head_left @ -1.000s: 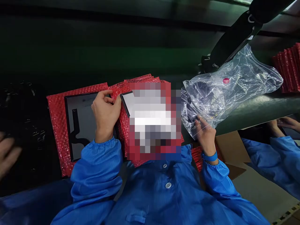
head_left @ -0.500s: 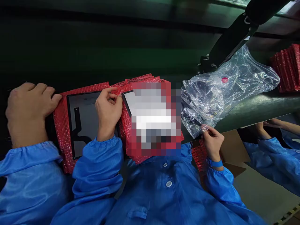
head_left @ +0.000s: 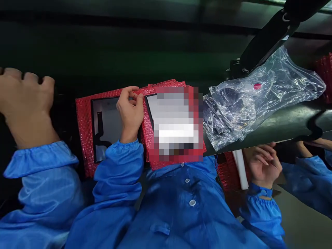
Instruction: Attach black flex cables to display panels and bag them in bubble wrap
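Observation:
My left hand (head_left: 131, 112) is closed, thumb against curled fingers, at the left edge of a pixelated flat panel (head_left: 151, 103) with a dark frame. That panel lies on red bubble-wrap bags (head_left: 148, 135); what the fingers pinch is hidden. Left of the hand, partly behind it, a black-framed panel (head_left: 109, 117) rests on another red bubble-wrap bag (head_left: 84, 131). My right hand (head_left: 267, 164) is open and holds nothing, palm up with loosely bent fingers, beyond the table's near edge. A clear plastic bag (head_left: 233, 110) with dark and shiny contents and a red dot lies on the table.
At far left is a co-worker's hand (head_left: 27, 103); another person's sleeve (head_left: 311, 173) shows at right. A black arm-like object (head_left: 261, 45) hangs over the clear bag. Red bubble-wrap bags (head_left: 325, 77) stand at the right edge, with more red wrap (head_left: 228, 174) below the table.
My right hand has let go of the clear plastic bag's corner, moved right and opened. My left hand keeps its place at the panel. The whole view has shifted; the co-worker's hand moved left.

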Available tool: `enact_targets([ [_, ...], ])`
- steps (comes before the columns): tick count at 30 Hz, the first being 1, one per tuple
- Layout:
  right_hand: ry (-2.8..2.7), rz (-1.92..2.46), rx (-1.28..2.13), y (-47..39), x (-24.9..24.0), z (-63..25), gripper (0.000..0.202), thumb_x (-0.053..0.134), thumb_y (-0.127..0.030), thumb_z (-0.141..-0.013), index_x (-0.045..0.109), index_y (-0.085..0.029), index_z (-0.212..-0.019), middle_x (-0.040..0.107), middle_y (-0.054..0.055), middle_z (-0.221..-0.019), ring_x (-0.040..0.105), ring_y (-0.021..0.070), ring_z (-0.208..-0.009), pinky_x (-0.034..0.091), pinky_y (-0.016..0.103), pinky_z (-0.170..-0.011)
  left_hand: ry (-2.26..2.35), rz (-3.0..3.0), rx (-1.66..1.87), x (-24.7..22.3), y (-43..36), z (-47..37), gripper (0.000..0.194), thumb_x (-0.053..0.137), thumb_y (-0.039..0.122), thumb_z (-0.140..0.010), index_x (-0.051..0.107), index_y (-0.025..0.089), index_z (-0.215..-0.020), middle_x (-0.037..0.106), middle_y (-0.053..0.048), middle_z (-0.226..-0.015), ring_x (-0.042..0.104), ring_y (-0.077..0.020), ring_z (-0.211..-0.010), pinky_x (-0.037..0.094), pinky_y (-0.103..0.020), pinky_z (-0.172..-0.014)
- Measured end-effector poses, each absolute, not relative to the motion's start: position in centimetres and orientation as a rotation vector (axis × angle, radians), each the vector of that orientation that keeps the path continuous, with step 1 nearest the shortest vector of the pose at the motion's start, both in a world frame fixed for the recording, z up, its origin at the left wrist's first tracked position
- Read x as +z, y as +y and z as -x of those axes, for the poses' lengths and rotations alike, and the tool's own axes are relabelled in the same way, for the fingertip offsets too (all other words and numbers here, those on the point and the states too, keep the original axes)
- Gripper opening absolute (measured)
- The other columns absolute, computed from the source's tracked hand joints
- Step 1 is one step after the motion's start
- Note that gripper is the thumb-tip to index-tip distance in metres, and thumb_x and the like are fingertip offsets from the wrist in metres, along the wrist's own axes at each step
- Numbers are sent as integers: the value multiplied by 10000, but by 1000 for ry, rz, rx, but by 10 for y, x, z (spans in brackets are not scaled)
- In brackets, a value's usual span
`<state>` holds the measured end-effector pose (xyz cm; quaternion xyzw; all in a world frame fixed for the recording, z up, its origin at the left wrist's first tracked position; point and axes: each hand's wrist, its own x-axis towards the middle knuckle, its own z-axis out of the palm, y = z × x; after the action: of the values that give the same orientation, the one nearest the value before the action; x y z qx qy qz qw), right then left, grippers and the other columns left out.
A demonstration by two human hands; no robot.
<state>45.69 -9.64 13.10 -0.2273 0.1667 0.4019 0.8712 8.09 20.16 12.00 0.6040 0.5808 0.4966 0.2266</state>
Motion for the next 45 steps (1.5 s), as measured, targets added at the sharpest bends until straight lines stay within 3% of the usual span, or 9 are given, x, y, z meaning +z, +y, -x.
enact_targets([
  [4,-135,976,1115,-42,120,-419,262,759,-99,-805,711,-273,-995,659,-39,-804,583,67,-567,507,173,-456,1602,-1644,1332,123,197,-77,270,669,169,-875,636,219,-1139,671,-53,-1005,652,-178,-938,543,-245,-698],
  [8,-710,1224,1307,6,137,-363,230,857,-315,-809,724,-205,-962,763,35,-837,695,162,-623,593,312,-582,1636,-1728,1265,138,163,-72,345,688,248,-901,608,224,-1236,641,-98,-1280,679,-191,-1035,585,-272,-785],
  [11,-977,1344,1439,31,158,-331,325,843,-419,-823,724,-159,-977,799,99,-910,759,215,-750,622,357,-701,1701,-1902,1214,153,115,-75,324,663,290,-931,622,211,-1243,630,-107,-1268,676,-245,-1108,607,-362,-865],
  [15,-1354,1450,1479,52,169,-314,305,809,-433,-823,756,-145,-908,740,45,-755,662,152,-651,525,279,-606,1497,-2167,1284,158,49,-87,122,626,247,-974,670,237,-1088,676,-72,-1113,681,-247,-1118,600,-428,-984],
  [18,-1625,1451,1520,62,170,-312,270,767,-403,-861,708,-158,-766,670,4,-634,584,125,-581,437,260,-550,1324,-2290,1201,148,15,-92,179,653,181,-971,672,230,-1142,691,-92,-1193,683,-248,-1175,600,-423,-1026],
  [22,-1664,1423,1670,72,174,-309,277,758,-414,-873,662,-184,-752,723,16,-639,692,168,-624,503,279,-594,1339,-2332,1059,132,-3,-94,304,668,186,-971,654,188,-1275,657,-154,-1326,589,-322,-1371,563,-507,-1116],
  [28,-1594,1432,1717,78,179,-308,375,832,-509,-812,649,-194,-721,742,32,-622,725,180,-586,539,278,-564,1378,-2372,1001,123,-4,-98,359,698,136,-945,670,207,-1296,605,-160,-1408,540,-333,-1409,535,-554,-1142],
  [37,-1746,1424,1698,79,178,-313,138,746,-273,-873,683,-193,-780,781,15,-677,759,172,-635,555,269,-616,1378,-2308,1018,123,-4,-100,273,673,108,-950,715,217,-1197,584,-147,-1413,524,-327,-1414,516,-561,-1157],
  [45,-1868,1440,1753,84,187,-301,251,686,-215,-915,608,-186,-678,716,-13,-583,607,97,-466,430,233,-529,1377,-2301,1040,118,-5,-100,256,664,112,-956,704,220,-1184,587,-142,-1423,517,-326,-1422,510,-571,-1158],
])
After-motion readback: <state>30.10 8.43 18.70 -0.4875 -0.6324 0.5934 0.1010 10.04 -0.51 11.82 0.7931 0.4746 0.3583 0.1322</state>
